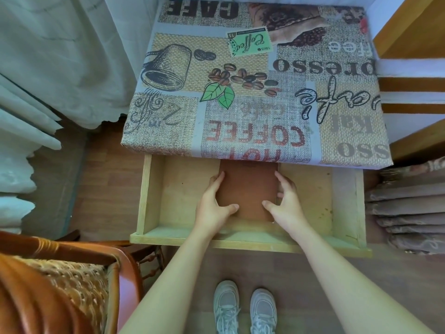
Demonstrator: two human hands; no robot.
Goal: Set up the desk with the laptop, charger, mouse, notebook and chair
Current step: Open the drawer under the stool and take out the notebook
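Observation:
A brown notebook (248, 186) lies in the middle of the pulled-out wooden drawer (250, 242) under the desk (252, 75), whose top bears a coffee-print cloth. My left hand (213, 203) grips the notebook's left edge, thumb across its near corner. My right hand (286, 201) grips its right edge in the same way. The notebook's far end is tucked under the desk's front edge. A wooden chair (72, 273) with a woven seat stands at the lower left. No laptop, charger or mouse is in view.
Pale curtains (48, 68) hang at the left beside the desk. Wooden shelving (414, 32) and stacked folded fabric (409, 203) stand at the right. My two shoes (245, 307) are on the wooden floor right in front of the drawer.

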